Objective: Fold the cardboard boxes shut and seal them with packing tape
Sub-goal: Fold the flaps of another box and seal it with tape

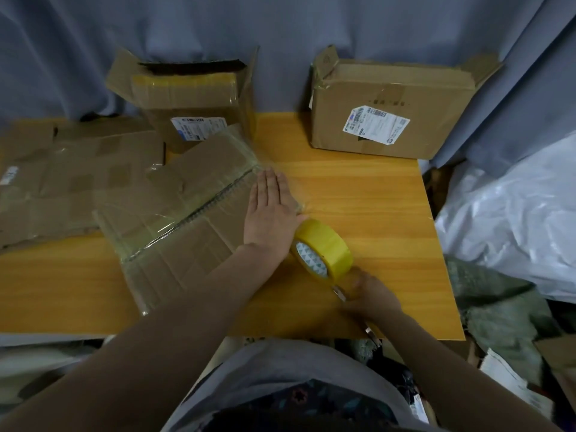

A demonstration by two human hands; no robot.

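the left hand (270,207) lies flat, fingers straight and together, pressing down on the right end of a flattened cardboard box (187,213) that sits on the wooden table (367,188). glossy clear tape covers that box along its seam and wrinkles at the edge under the palm. just beside the heel of that hand, touching the thumb side, the yellow tape roll (324,248) stands tilted on its edge on the bare table, its patterned core facing me. nobody's fingers are round the roll itself.

the right hand (372,295) is on the near side of the roll, very close to it, fingers curled round a thin metal tool (340,294). it's blurred and i can't tell what sort of tool it is; a bit of metal also pokes out behind the wrist.

at the back left an open box (193,98) stands with its flaps up, and at the back right a second box (389,110) with a shipping label rests against the blue curtain (280,35). more flat cardboard (62,179) lies at the far left. a white plastic bag (514,219) bulges off the table's right side.
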